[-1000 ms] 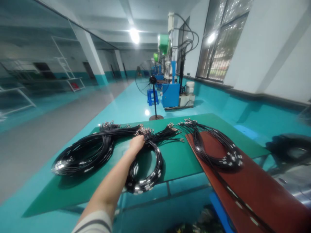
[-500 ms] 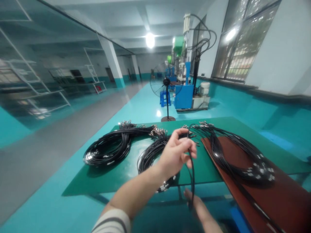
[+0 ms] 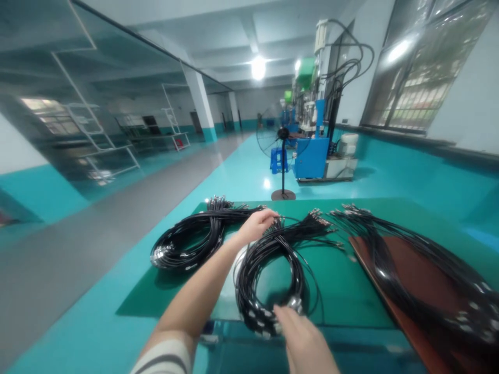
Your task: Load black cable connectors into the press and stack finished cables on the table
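Note:
A middle coil of black cables [image 3: 245, 283] lies on the green tabletop [image 3: 343, 306], its metal-tipped ends fanned to the right. My left hand [image 3: 262, 222] is at the coil's upper edge, its fingers pinched near the cable ends; what they hold is too small to make out. At the coil's lower right, my right hand [image 3: 302, 330] touches the white-tagged part, fingers together, the fingertips partly hidden and blurred. To the left rests another black coil [image 3: 187, 239]. A longer bundle of black cables [image 3: 421, 244] is at the right.
A reddish-brown board [image 3: 413, 265] lies under the right bundle. Beyond the table stand a black fan [image 3: 283, 156], a blue stool [image 3: 278, 160] and a blue machine [image 3: 312, 158]. A wall with a window [image 3: 421, 83] runs along the right.
My left hand has moved left and my right hand up onto the middle coil. The cable that hung between my hands is now down at the coil. The view has shifted left.

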Action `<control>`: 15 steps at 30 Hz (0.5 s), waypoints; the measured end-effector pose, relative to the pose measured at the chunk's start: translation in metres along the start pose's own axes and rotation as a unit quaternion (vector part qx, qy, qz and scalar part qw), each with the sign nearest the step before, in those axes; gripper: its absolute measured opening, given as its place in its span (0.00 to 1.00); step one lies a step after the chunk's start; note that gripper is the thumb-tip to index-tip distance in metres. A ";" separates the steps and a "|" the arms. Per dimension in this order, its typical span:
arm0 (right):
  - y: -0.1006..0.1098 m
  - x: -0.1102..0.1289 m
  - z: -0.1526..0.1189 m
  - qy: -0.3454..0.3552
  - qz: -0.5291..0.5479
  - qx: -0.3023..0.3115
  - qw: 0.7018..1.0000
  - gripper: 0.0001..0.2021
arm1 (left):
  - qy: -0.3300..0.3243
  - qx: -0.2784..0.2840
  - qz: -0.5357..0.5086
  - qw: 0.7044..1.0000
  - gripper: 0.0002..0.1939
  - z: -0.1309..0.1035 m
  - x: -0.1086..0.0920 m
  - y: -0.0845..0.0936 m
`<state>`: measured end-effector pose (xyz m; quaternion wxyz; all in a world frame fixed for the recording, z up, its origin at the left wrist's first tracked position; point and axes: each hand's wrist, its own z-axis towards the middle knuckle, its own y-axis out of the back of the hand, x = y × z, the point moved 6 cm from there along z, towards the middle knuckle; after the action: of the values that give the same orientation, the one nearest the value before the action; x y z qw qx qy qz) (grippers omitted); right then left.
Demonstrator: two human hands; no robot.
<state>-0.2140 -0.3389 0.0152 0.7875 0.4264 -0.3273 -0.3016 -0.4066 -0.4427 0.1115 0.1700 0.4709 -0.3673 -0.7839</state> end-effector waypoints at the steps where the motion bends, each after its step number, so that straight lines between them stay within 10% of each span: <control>1: -0.010 0.003 0.007 0.031 -0.009 -0.015 0.999 0.28 | 0.022 0.007 0.111 0.994 0.11 0.005 0.023 0.000; 8: -0.060 -0.005 0.017 0.099 -0.003 -0.040 0.994 0.14 | 0.194 -0.123 0.329 0.916 0.17 -0.023 0.155 0.086; 15: -0.048 -0.011 0.027 0.076 -0.122 -0.098 0.985 0.11 | 0.238 -0.135 0.376 0.885 0.12 -0.046 0.215 0.126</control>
<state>-0.2508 -0.3657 -0.0184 0.8055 0.4054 -0.1803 -0.3928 -0.4840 -0.6785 0.0586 0.5965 0.4425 -0.3558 -0.5673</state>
